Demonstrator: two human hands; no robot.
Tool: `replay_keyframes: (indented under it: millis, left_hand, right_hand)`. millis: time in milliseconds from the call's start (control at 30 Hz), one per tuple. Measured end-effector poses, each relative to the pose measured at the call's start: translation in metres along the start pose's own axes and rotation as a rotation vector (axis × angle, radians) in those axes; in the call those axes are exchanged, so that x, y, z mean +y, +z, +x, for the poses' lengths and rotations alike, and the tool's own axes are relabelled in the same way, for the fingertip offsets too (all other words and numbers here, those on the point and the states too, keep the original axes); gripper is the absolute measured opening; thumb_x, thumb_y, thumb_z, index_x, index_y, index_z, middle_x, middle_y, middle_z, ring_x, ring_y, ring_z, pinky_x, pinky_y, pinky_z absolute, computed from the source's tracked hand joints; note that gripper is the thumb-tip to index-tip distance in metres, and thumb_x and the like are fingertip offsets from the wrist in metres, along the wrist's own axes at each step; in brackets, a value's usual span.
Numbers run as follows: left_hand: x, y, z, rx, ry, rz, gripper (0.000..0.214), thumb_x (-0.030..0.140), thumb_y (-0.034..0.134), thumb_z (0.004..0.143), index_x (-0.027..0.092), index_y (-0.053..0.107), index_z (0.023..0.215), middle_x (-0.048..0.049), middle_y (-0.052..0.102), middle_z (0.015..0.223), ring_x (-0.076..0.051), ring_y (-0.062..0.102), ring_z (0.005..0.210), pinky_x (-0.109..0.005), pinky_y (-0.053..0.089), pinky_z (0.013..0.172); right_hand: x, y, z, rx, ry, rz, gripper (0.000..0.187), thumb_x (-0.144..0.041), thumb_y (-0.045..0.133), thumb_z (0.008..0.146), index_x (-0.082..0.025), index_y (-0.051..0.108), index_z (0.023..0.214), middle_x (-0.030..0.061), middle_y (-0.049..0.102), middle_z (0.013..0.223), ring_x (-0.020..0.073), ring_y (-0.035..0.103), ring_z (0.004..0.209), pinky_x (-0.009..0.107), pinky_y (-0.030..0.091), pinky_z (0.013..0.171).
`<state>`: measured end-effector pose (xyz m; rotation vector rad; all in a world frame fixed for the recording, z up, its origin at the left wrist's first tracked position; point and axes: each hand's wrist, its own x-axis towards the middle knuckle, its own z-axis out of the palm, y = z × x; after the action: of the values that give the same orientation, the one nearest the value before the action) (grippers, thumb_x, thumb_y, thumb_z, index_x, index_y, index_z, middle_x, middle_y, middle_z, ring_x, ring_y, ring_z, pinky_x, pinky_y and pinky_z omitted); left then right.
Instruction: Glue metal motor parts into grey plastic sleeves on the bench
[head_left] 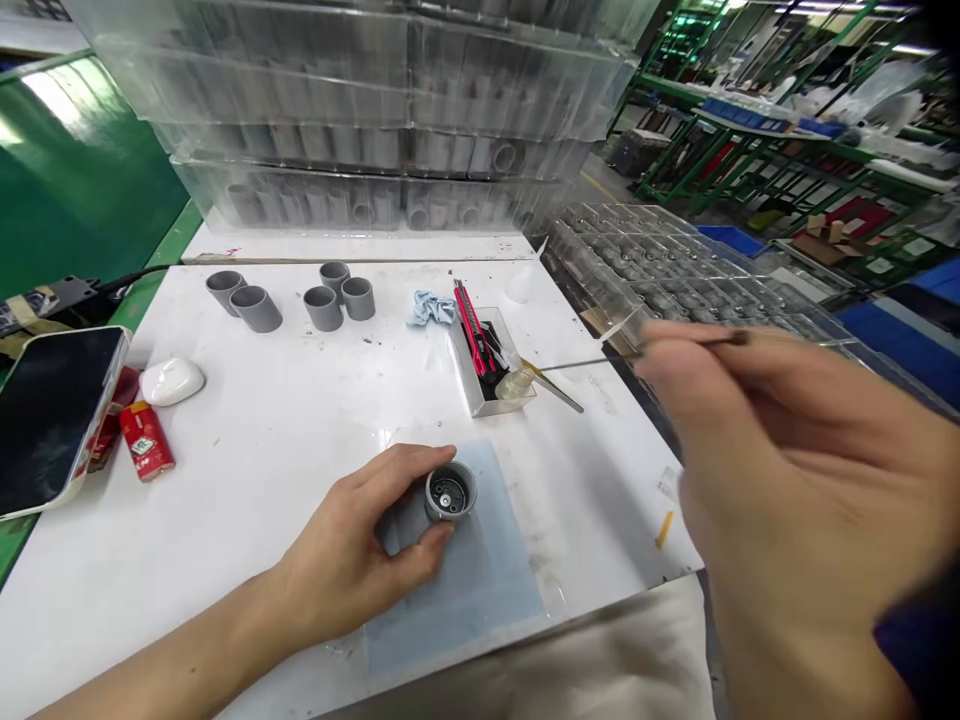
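Note:
My left hand (375, 540) grips a short grey cylindrical cup (470, 503) between thumb and fingers. Inside the cup sits a dark round part with a silvery centre and small holes. The cup stands on a light blue sheet (499, 570) at the table's front. Raised at the right, close to the camera and blurred, my right hand (810, 480) is closed in a pinch on a thin stick-like tool (705, 337). Its far end is smeared, so its exact kind cannot be made out. The tool is well apart from the cup.
Several grey cups (322, 308) stand at the back left. A small box (491, 406) holds a red utility knife (470, 330); a blue crumpled cloth (431, 308) lies beside it. At left are a phone (56, 415) and a red lighter (148, 442). Clear bins (360, 90) are stacked behind.

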<state>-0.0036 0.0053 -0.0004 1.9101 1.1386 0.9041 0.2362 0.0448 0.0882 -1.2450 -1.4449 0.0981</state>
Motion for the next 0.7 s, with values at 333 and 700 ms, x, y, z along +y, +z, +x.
replay_keyframes:
  millis: [333,700]
  left_hand:
    - [0.001,0.000,0.001,-0.018,-0.050,-0.035,0.056,0.015,0.068,0.094,0.034,0.055,0.145,-0.0023,0.072,0.133,-0.022,0.071,0.118,-0.036,0.058,0.101]
    - [0.001,0.000,-0.001,-0.025,-0.042,-0.062,0.056,0.015,0.068,0.094,0.035,0.053,0.144,-0.0001,0.071,0.134,-0.019,0.069,0.119,-0.032,0.056,0.102]
  right_hand:
    - [-0.012,0.007,-0.042,-0.441,-0.101,0.176,0.023,-0.008,0.072,0.092,-0.025,0.078,0.106,0.0006,0.079,0.088,0.0165,0.073,0.077,0.031,0.063,0.072]
    - [-0.001,0.020,-0.052,-0.470,-0.125,0.215,0.018,-0.004,0.074,0.090,-0.016,0.078,0.103,0.0017,0.080,0.089,0.0125,0.073,0.086,0.027,0.061,0.077]
